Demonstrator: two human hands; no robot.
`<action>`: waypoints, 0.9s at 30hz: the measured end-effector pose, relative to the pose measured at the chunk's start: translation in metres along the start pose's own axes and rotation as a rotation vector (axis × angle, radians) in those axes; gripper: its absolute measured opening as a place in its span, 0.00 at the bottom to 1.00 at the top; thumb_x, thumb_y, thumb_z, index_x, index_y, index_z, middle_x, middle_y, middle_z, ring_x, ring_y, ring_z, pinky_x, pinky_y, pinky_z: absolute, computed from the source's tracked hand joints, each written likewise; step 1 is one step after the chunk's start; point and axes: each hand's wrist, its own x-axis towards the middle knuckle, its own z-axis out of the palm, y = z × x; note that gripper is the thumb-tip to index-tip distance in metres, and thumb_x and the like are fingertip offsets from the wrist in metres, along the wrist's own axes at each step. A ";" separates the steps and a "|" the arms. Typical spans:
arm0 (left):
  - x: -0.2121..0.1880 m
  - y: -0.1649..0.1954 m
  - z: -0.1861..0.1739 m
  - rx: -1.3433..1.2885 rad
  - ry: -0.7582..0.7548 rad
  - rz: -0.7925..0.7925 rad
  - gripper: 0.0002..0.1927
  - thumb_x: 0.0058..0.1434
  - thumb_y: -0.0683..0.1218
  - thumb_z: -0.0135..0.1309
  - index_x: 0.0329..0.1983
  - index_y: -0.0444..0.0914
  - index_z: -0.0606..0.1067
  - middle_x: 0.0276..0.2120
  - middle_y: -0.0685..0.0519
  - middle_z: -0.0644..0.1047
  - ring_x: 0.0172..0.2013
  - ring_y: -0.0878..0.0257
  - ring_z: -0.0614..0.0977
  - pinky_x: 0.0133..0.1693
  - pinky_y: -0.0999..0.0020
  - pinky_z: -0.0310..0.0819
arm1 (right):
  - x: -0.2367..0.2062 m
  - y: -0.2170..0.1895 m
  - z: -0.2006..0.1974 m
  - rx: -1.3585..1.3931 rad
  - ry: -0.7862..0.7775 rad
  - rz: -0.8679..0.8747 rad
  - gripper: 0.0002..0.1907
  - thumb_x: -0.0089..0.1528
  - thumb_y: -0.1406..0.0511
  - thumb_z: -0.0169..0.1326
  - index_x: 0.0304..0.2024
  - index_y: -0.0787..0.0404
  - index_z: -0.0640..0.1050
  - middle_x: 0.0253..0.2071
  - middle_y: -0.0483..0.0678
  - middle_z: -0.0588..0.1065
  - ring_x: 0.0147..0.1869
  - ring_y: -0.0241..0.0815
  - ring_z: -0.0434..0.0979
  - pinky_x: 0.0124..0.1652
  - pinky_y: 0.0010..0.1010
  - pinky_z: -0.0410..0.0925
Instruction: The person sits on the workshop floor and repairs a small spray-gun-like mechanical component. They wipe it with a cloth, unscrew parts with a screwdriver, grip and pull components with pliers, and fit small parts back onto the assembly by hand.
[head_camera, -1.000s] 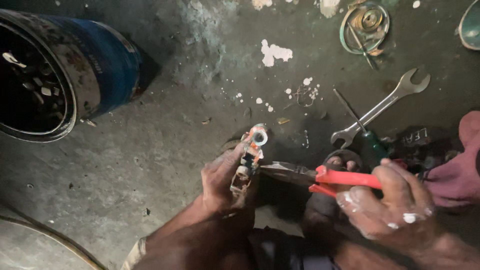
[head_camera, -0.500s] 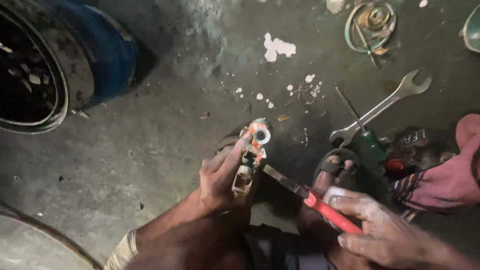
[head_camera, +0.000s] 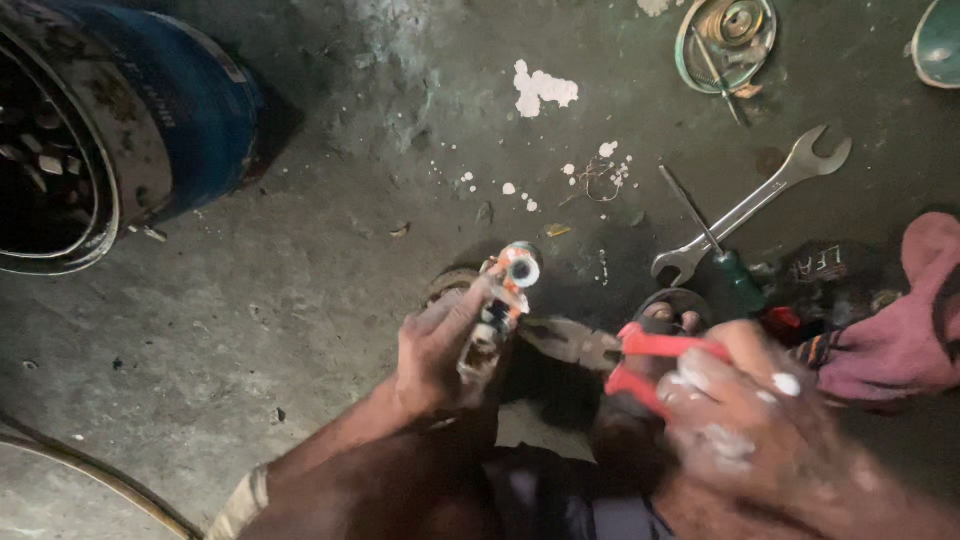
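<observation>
The left hand (head_camera: 440, 355) is holding a small dirty part (head_camera: 500, 300) upright, its round end sticking up above the fingers. The right hand (head_camera: 740, 400) is gripping red pliers (head_camera: 610, 355), whose tip is lying just beside the part. A wrench (head_camera: 750, 205) is lying on the floor (head_camera: 300, 300) behind.

The left hand (head_camera: 440, 355) is curled in a closed grip, forearm running down-left. The right hand (head_camera: 750, 400), fingers clenched and paint-flecked, sits low right.
</observation>
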 end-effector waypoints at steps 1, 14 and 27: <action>-0.001 0.005 -0.002 -0.198 0.087 -0.180 0.32 0.59 0.38 0.57 0.67 0.27 0.64 0.49 0.40 0.80 0.44 0.52 0.86 0.46 0.63 0.82 | -0.003 0.005 -0.001 -0.155 0.235 -0.107 0.05 0.57 0.68 0.59 0.36 0.56 0.79 0.38 0.44 0.73 0.46 0.53 0.75 0.43 0.42 0.67; 0.002 0.008 0.007 0.186 0.116 0.016 0.26 0.61 0.34 0.59 0.64 0.29 0.70 0.53 0.36 0.80 0.51 0.51 0.87 0.52 0.66 0.80 | 0.001 -0.005 -0.015 1.377 -0.397 0.287 0.36 0.58 0.64 0.60 0.68 0.67 0.68 0.69 0.58 0.64 0.76 0.50 0.61 0.67 0.42 0.56; -0.001 -0.003 -0.007 0.133 -0.111 0.096 0.33 0.57 0.35 0.59 0.67 0.27 0.67 0.44 0.41 0.82 0.40 0.53 0.87 0.44 0.64 0.82 | -0.002 -0.003 0.003 0.801 -0.365 0.188 0.32 0.55 0.60 0.66 0.60 0.63 0.77 0.70 0.56 0.64 0.74 0.53 0.60 0.65 0.42 0.58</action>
